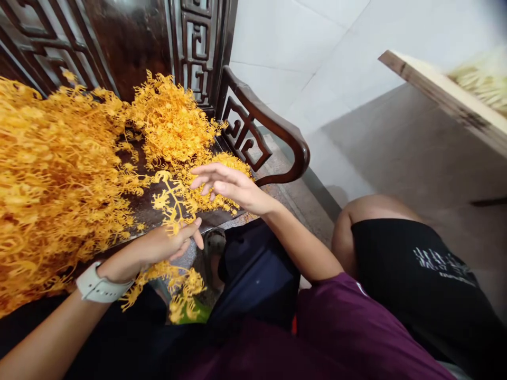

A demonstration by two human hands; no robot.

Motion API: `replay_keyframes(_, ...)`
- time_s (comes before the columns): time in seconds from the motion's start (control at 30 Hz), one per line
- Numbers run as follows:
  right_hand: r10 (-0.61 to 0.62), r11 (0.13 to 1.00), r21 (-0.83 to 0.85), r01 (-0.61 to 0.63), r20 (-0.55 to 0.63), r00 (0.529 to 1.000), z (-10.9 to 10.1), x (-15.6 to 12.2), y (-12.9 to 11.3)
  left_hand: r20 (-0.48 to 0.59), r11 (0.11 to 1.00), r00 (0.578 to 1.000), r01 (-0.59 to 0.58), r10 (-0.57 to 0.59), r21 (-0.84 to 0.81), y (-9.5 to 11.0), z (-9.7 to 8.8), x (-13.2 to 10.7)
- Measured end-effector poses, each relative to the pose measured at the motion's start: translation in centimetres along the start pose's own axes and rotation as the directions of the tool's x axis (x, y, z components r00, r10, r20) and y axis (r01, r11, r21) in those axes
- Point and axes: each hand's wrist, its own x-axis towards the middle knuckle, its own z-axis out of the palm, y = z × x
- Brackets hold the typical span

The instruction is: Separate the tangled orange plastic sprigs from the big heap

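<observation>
My left hand [170, 240], with a pale watch [103, 285] on its wrist, is closed around a yellow branched plastic flower sprig [173, 198]. Part of the sprig stands up above my fingers, and more yellow sprigs hang below the hand. To the right, my right hand [227, 184] is open, its fingers stretched out and apart, with nothing seen in them. It hovers over the near edge of a smaller heap of yellow flower pieces [170, 121]. A much larger heap of yellow sprigs [59, 184] fills the left side of the dark wooden bench [138, 214].
The bench has a carved back [127, 42] and a curved armrest [285, 142] at its right end. Another person's knee in black shorts [404, 274] is close on my right. At upper right a wooden board [443, 89] carries pale yellowish pieces [481, 84].
</observation>
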Motion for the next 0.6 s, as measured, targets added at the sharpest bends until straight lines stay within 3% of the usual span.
replay_keyframes(0.27,-0.001,1.0,0.006,0.002,-0.105,0.994,1.9,0.7,1.1,0.084,0.999,0.996,-0.024,0.021,0.03,0.1,2.2,0.5)
replay_keyframes(0.33,-0.052,0.999,-0.007,0.052,-0.235,0.971,1.5,0.8,1.2,0.006,0.998,0.999,-0.049,0.048,0.043,0.4,2.5,0.5)
replay_keyframes(0.4,-0.106,0.994,-0.015,0.109,-0.403,0.909,0.7,0.9,0.9,-0.122,0.991,0.984,-0.128,0.133,0.049,0.8,2.6,0.4)
replay_keyframes(0.5,-0.115,0.993,-0.037,0.114,-0.56,0.821,-0.7,1.0,0.4,-0.322,0.974,0.925,-0.224,0.203,-0.028,1.4,2.4,0.0)
replay_keyframes(0.6,-0.13,0.991,-0.092,0.093,-0.602,0.788,-1.9,1.1,0.3,-0.498,0.962,0.849,-0.257,0.178,-0.094,1.9,2.0,-0.4)
